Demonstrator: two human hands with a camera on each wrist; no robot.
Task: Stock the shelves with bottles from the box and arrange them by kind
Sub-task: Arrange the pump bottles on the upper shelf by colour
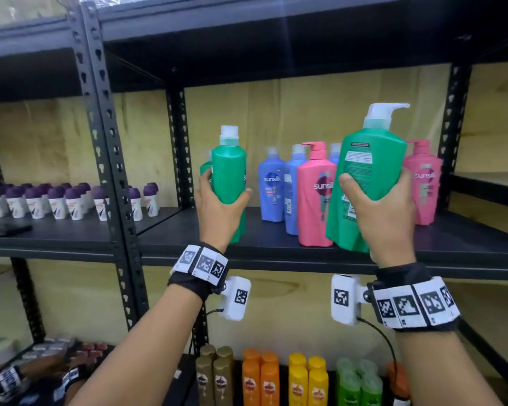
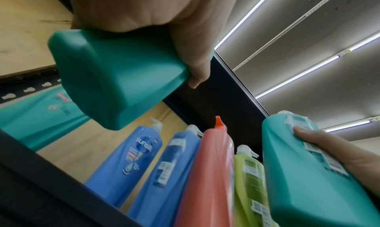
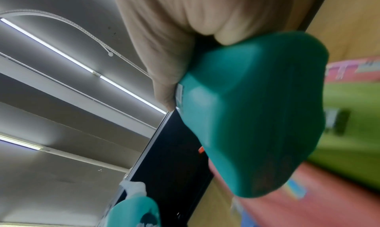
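Observation:
My left hand (image 1: 222, 205) grips a green bottle with a white cap (image 1: 228, 177) upright near the left end of the black shelf (image 1: 276, 253). Its base (image 2: 115, 77) shows free of the board. Just behind it stands another green bottle (image 1: 205, 168). My right hand (image 1: 381, 213) holds a bigger green pump bottle (image 1: 364, 171), tilted slightly, at the shelf's front edge, label side toward me. Its base (image 3: 257, 124) is bare in the right wrist view. Blue bottles (image 1: 272, 189) and a pink pump bottle (image 1: 316, 194) stand between the two held ones.
Another pink bottle (image 1: 423, 180) stands behind my right hand. Small purple-capped roll-ons (image 1: 56, 200) fill the left bay beyond the upright post (image 1: 109, 142). The lower shelf holds brown, orange, yellow and green bottles (image 1: 276, 376). Another shelf board (image 1: 276, 39) runs overhead.

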